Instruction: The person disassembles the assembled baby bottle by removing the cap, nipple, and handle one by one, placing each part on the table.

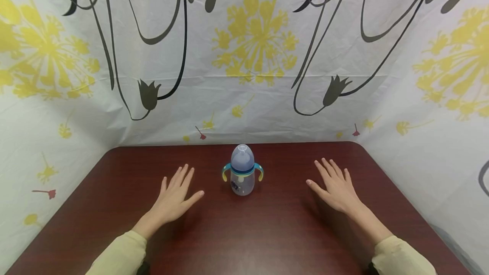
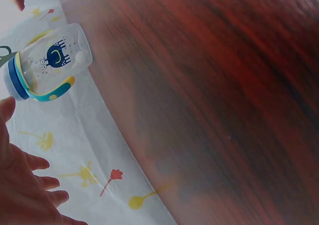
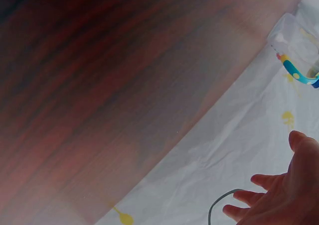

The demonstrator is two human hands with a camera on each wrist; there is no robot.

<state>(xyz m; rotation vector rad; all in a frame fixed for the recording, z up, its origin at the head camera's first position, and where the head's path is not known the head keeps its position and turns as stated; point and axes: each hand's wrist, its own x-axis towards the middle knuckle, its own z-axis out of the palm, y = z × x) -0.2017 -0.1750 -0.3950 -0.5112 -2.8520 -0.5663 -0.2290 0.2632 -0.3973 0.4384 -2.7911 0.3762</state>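
A clear baby bottle [image 1: 242, 183] with a blue collar, a domed translucent cap and two teal-and-yellow handles stands upright near the middle of the table. To its left is my left hand [image 1: 173, 200], fingers spread and straight, apart from the bottle. My right hand [image 1: 336, 188] is farther off on the other side, its fingers spread too, holding nothing. In the left wrist view the bottle [image 2: 55, 56] shows a dark blue cartoon print, and the left hand [image 2: 25, 190] appears at the lower left. The right wrist view cuts off the bottle [image 3: 296, 41] above the right hand [image 3: 284, 190].
The dark red-brown wooden table [image 1: 244, 232] has rounded far corners. Behind it and along both sides hangs a white cloth [image 1: 214, 113] printed with yellow flowers and grey stems.
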